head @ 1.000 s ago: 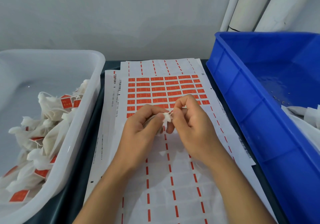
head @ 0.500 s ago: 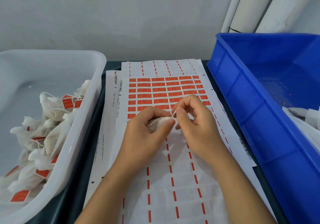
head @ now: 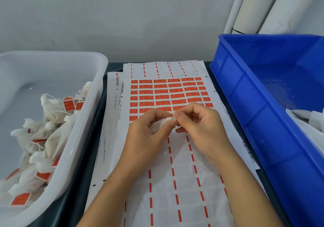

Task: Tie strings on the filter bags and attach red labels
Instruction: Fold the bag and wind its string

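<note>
My left hand (head: 147,135) grips a small white filter bag (head: 160,124) over the label sheet, fingers curled round its body. My right hand (head: 198,121) pinches the bag's gathered top and its thin string between thumb and forefinger, right beside my left thumb. The string itself is barely visible. Red labels (head: 166,93) fill the upper rows of the white label sheet (head: 175,183), just beyond my fingers.
A translucent white bin (head: 84,139) on the left holds several tied bags with red labels (head: 43,139). A blue crate (head: 263,121) on the right contains loose white bags (head: 308,119). White pipes (head: 263,6) stand against the wall behind it.
My left hand has curled more round the bag, covering most of it. My right fingers shifted from beside the bag's top to pinching it at my left thumb tip.
</note>
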The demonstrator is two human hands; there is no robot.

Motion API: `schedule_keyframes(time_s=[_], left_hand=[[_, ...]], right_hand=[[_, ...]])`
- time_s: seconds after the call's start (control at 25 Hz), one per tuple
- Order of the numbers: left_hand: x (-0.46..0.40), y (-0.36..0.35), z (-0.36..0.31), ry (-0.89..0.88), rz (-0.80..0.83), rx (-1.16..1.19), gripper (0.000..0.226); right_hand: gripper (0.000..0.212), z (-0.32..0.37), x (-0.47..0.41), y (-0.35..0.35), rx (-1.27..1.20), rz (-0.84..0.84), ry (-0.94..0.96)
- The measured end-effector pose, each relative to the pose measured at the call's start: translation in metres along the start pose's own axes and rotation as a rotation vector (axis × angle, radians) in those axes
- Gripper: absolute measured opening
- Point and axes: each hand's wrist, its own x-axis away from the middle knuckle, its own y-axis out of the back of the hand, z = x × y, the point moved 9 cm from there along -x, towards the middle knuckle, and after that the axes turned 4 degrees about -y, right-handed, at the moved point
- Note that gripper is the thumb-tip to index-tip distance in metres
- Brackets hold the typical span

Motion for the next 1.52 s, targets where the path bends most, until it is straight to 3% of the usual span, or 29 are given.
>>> schedule_keyframes(time_s=[0.2,0.44,0.88,1.08,1.36,1.52], left_hand=[[0.001,-0.007,0.003,0.017,0.039,-0.039,0.023],[0.001,-0.004,0.007,0.065,-0.001,-0.072,0.013],[0.002,-0.009,0.000,-0.002,0.133,-0.004,0.022],[0.003,-0.014,-0.001,0.031,0.185,-0.062,0.002],[0.005,-0.016,0.002,0.070,0.199,-0.037,0.011],[0.005,-0.014,0.002,0.090,0.176,-0.036,0.012]], right_hand=[[0.019,-0.008,0.000,-0.001,-0.082,-0.007,-0.090],[0.036,-0.013,-0.002,0.005,-0.188,-0.036,-0.201],[0.031,-0.010,-0.002,-0.007,-0.400,0.047,-0.165],[0.034,-0.013,-0.004,0.003,-0.386,-0.039,-0.175],[0.033,-0.014,-0.004,0.019,-0.379,-0.159,-0.139],[0.032,-0.013,-0.004,0.019,-0.394,-0.136,-0.154]])
